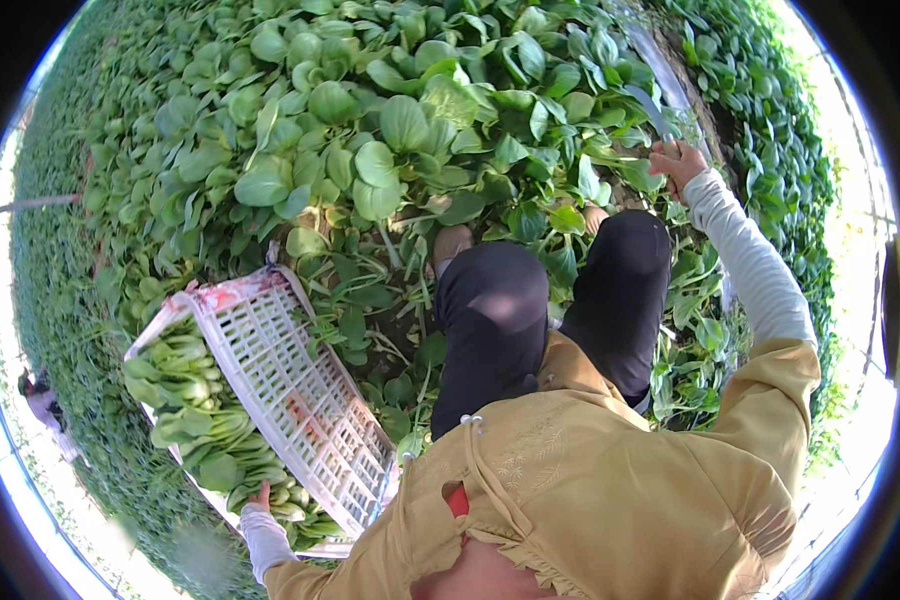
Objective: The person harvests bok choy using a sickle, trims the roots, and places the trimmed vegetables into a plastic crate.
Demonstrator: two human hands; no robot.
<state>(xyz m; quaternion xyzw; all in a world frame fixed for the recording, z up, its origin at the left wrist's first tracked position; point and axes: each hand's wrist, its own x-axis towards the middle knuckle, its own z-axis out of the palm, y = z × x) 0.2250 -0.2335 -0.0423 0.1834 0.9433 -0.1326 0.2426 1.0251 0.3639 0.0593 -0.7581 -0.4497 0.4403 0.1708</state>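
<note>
My right hand point(677, 166), at the upper right, is closed around the handle of a knife point(649, 110), its blade pointing up and left over the leaves. At the lower left, my left hand point(261, 498) reaches into a white plastic crate point(292, 397) and touches the bunched bok choy point(229, 457) there; the leaves hide most of its fingers, so its grip is unclear. The crate lies tilted, its slatted side towards me, with cut heads layered along its length. Uncut bok choy plants point(375, 172) grow thickly in front of my knees.
Loose leaves and stems point(390, 330) lie on the soil between the crate and my legs. A pale strip point(660, 64) runs along the bed's right side, with more plants point(772, 150) beyond it. Another person point(45, 409) is at the far left edge.
</note>
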